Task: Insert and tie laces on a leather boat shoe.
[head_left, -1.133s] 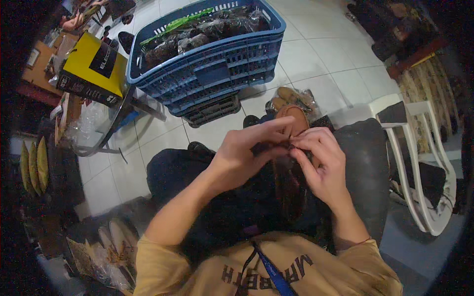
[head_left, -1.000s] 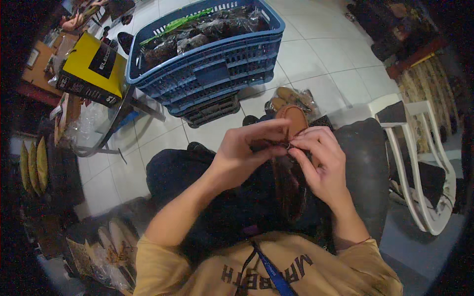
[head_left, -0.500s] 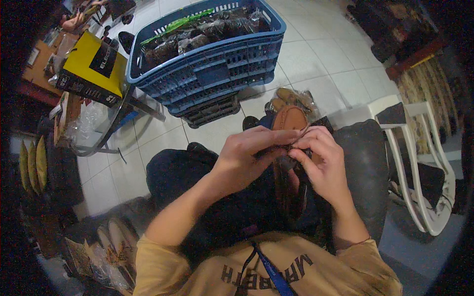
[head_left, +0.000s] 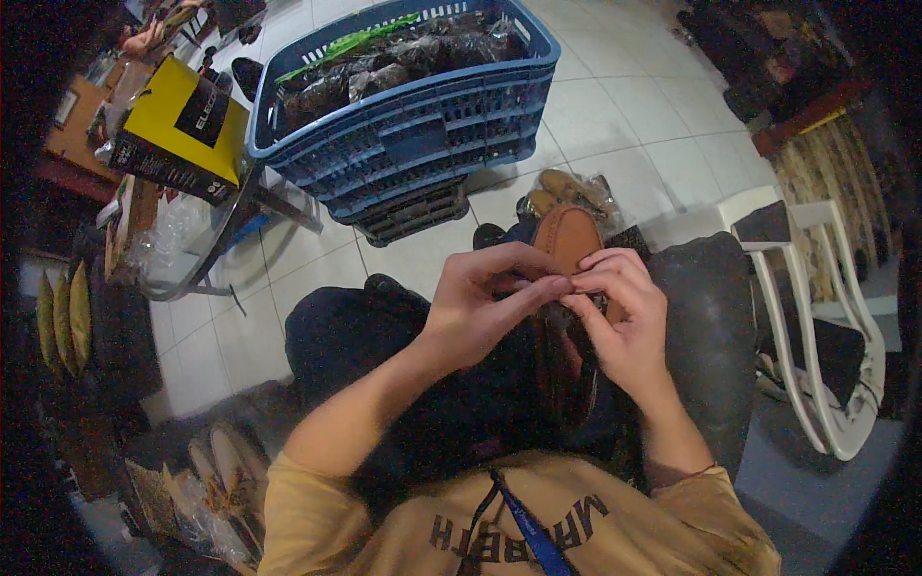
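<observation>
A brown leather moccasin lies on my lap, its rounded toe pointing away from me. My left hand is over its left side, with the thumb and fingertips pinched together. From the right, my right hand meets it, thumb and forefinger pinched at the same spot above the shoe's upper. Whatever thin piece lies between the fingertips is hidden. Both hands cover the middle of the shoe, and its dark opening shows below them.
Ahead on the tiled floor stands a blue crate of plastic-wrapped items. A yellow and black box is left of it. Bagged tan shoes lie beyond my lap. A white plastic chair is at right; beige shoes sit lower left.
My left hand has tilted, its thumb now extended toward the right fingertips. The right fingers have shifted slightly and spread a little. The shoe stays nearly in place.
</observation>
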A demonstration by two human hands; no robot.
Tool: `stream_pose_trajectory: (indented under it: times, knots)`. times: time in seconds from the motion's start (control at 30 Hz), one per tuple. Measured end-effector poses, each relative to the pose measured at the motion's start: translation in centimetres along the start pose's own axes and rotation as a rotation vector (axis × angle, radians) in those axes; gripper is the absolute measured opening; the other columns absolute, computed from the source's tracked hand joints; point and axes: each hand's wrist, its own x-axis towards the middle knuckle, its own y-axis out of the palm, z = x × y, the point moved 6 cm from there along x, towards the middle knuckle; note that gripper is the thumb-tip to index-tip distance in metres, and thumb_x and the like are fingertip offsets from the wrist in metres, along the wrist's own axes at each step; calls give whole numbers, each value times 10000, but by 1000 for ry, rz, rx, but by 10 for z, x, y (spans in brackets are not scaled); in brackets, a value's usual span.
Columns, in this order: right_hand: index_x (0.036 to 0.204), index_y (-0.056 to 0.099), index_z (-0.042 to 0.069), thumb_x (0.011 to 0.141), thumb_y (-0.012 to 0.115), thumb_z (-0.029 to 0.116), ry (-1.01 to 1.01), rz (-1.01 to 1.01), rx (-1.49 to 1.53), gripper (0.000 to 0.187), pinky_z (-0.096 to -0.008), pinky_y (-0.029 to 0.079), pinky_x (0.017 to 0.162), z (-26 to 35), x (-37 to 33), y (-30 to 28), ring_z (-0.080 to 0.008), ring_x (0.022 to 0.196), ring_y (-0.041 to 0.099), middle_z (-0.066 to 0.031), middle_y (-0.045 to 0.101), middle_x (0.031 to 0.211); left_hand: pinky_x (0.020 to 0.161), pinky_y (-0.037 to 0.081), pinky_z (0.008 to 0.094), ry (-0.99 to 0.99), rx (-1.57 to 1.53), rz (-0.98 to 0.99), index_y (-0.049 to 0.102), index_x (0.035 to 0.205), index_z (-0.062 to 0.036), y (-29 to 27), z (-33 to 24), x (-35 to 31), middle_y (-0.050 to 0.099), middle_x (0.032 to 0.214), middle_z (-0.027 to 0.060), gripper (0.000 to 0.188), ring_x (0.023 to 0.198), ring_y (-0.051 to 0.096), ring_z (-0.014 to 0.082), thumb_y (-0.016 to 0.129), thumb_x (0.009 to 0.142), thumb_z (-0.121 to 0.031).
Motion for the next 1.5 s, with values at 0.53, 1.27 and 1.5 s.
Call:
stream_pose_trajectory:
  times: [0.53,1.27,1.5]
  knots:
    - [905,731,15,821,817,105,76,73,158,150,-394,498,929,-14,2,-4,-282,1014,653,-104,700,921,831,602,318,454,564,47,738,1149,-37,3,-17,0,765,1032,114,338,963,749,236,819,822,-18]
    - [907,712,26,820,805,106,-84,91,10,150,-417,507,911,1,3,-4,-316,1027,643,-107,676,935,927,589,338,-52,-146,19,616,1285,-44,-5,3,7,737,1121,119,497,1062,702,185,788,834,74]
    - [890,700,23,801,819,99,-5,15,-7,166,-410,513,891,-2,-1,-2,-317,1003,647,-125,670,948,924,567,318,35,149,-18,751,1112,-22,-2,-4,4,757,1083,83,258,1045,703,164,788,862,24]
